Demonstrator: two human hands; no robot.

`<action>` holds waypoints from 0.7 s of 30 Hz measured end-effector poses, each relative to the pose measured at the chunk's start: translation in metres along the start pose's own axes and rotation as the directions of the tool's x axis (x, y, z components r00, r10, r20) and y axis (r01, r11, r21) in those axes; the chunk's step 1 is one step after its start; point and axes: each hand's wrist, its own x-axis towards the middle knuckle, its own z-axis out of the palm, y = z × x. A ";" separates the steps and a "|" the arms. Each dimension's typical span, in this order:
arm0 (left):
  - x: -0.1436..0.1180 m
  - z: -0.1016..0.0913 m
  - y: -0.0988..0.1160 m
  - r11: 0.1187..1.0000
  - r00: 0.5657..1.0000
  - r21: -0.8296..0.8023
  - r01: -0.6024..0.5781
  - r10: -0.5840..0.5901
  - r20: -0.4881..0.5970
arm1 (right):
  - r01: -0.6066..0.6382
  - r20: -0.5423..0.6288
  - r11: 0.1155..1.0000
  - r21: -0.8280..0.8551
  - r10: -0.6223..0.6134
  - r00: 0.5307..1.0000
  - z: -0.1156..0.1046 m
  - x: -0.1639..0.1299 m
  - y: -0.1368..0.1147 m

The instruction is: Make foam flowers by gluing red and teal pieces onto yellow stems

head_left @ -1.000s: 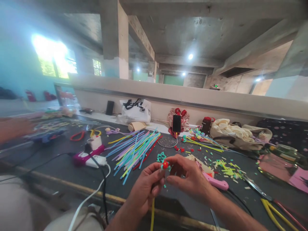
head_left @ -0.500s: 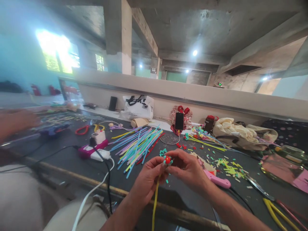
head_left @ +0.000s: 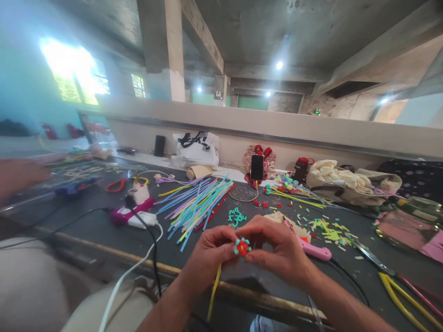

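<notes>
Two hands, the left hand [head_left: 210, 251] and right hand [head_left: 277, 249], are pinching one small flower [head_left: 242, 246], red-centred with teal petals on a yellow stem [head_left: 213, 288], just in front of one fan of coloured sticks [head_left: 197, 207].

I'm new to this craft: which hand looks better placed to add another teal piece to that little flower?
Probably the right hand: its fingertips only pinch the flower head, while the left hand holds the yellow stem, and the teal pieces lie just ahead.

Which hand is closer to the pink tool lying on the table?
Right. The right hand is just beside the pink tool, nearly touching it; the left hand is farther away, across the small flower.
</notes>
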 end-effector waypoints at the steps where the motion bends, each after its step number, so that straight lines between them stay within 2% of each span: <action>1: 0.000 0.000 0.000 1.000 1.000 0.012 0.011 -0.011 0.001 | 0.011 -0.001 1.000 0.000 -0.011 1.000 0.001 0.000 0.001; 6: -0.002 0.000 0.003 0.999 1.000 0.053 0.012 -0.012 -0.011 | 0.001 0.010 1.000 -0.002 -0.001 1.000 0.002 -0.001 0.001; 10: -0.002 0.001 0.004 0.998 0.998 -0.030 0.053 -0.054 -0.034 | -0.065 0.023 0.998 0.018 0.064 0.998 0.003 -0.002 0.000; 12: -0.003 0.002 0.003 0.994 0.996 -0.079 0.079 -0.083 -0.045 | -0.092 -0.019 0.996 0.020 0.092 0.996 0.004 -0.001 0.003; 15: -0.002 0.003 0.000 0.986 0.987 -0.113 0.122 -0.133 -0.090 | -0.148 -0.068 0.984 0.094 0.155 0.986 0.007 0.000 0.009; 18: 0.000 0.004 -0.003 0.979 0.977 -0.119 0.163 -0.177 -0.122 | -0.201 -0.057 0.954 0.221 0.218 0.974 0.009 0.001 0.015; 21: 0.002 0.006 -0.002 0.975 0.969 -0.122 0.187 -0.203 -0.138 | -0.233 -0.058 0.950 0.207 0.250 0.967 0.010 0.003 0.018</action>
